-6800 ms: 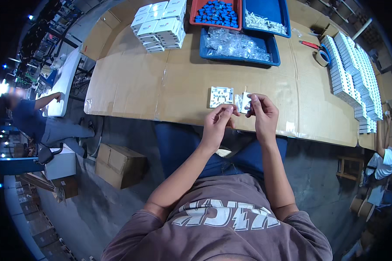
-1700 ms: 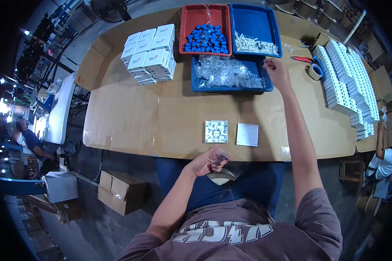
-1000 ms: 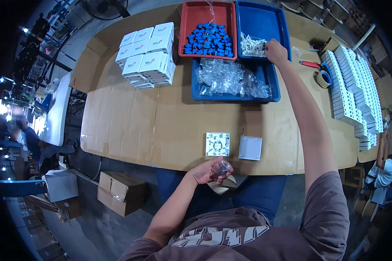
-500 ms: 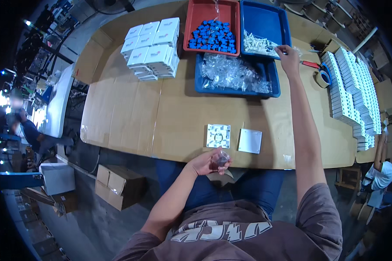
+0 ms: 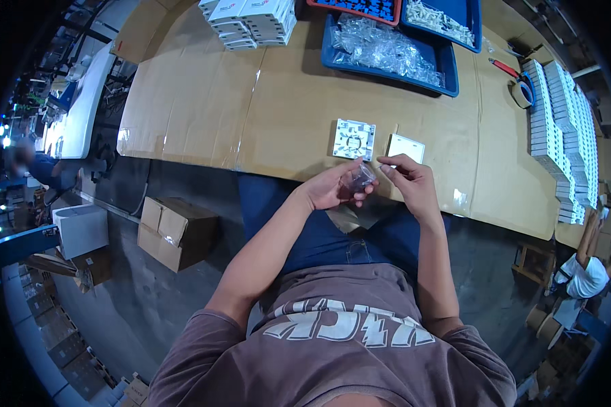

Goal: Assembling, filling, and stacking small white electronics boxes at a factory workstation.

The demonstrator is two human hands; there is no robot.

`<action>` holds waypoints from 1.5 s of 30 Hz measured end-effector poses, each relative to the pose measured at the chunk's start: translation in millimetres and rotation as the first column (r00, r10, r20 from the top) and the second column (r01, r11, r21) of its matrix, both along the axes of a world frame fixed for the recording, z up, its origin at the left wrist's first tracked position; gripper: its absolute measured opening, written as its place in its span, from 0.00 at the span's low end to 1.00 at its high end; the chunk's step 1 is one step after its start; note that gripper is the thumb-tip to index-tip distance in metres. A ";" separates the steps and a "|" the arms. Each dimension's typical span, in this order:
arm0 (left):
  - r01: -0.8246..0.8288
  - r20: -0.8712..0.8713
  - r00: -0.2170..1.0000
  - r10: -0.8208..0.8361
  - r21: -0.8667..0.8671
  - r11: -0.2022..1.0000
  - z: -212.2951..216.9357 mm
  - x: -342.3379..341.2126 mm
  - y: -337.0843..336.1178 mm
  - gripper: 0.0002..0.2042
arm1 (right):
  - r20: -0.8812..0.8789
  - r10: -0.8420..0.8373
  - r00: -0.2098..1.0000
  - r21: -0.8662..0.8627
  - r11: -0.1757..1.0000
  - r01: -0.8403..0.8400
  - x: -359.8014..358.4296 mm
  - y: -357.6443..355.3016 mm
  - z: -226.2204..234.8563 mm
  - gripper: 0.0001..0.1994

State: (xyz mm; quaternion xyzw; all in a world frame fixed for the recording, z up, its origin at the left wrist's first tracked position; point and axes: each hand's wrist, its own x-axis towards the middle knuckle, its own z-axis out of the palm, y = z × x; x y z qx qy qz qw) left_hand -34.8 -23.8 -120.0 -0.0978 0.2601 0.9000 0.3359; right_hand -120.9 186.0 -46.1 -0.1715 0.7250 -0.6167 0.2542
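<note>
The left hand [image 5: 327,190], in the centre of the frame, is half curled, palm up, and its fingers close around a small clear bag [image 5: 364,176]; what is inside the bag I cannot tell. The right hand [image 5: 417,188], just beside it, has the thumb and the fingertips brought near to each other next to the bag. Whether they pinch some small piece, I cannot tell.

Above the hands lie a square white base [image 5: 354,140] and, to its right, a flat white cover [image 5: 406,148], which the right fingers partly hide. Both are on the table covered with cardboard [image 5: 299,112]. In the upper middle of the frame, a blue tray [image 5: 390,76] contains many clear bags; behind it are a red tray [image 5: 360,9] with blue parts and a second blue tray [image 5: 476,27] with white parts. White boxes [image 5: 251,19] are stacked at upper left. On the floor at lower left stands a carton [image 5: 173,233].
</note>
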 end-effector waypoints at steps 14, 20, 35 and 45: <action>-0.020 -0.059 0.998 0.013 -0.126 0.992 5.7 16.4 0.0 0.24 | -0.204 0.242 0.948 0.280 0.943 -0.181 13.7 -10.3 21.6 0.05; -0.055 -0.094 0.995 0.034 -0.228 0.972 17.6 19.7 3.2 0.23 | -0.170 0.331 0.928 0.192 0.935 -0.298 13.9 -9.8 10.7 0.07; -0.118 -0.081 0.991 0.106 -0.169 0.978 3.4 24.9 2.0 0.19 | 0.010 0.355 0.935 0.082 0.932 -0.354 35.0 -30.0 0.9 0.19; -0.089 0.009 0.996 0.090 -0.100 0.991 10.5 18.6 1.2 0.26 | -0.182 0.263 0.948 0.073 0.965 -0.253 -23.5 -8.3 2.2 0.19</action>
